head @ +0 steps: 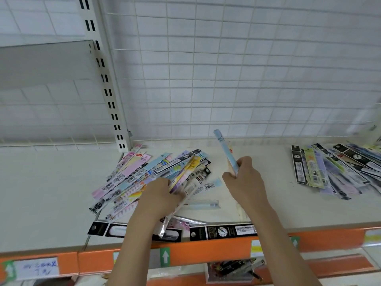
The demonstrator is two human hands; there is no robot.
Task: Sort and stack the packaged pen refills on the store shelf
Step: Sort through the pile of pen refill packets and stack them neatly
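Refills [156,174] look light, slick, bendy; pinch mid-length. Left hand [159,196] grips some at 9 o'clock, right hand [245,178] clamps a blue pack [225,151].

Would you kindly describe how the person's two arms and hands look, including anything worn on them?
Both forearms are bare up to the bottom edge of the picture: no sleeves or gloves show. The left hand and the right hand carry no visible ring, watch or bracelet, and no markings can be seen on either.

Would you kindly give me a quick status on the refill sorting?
Right hand grips blue refill pack, raised. Left hand holds packs in the loose pile. Second pile right. Nothing blocking.
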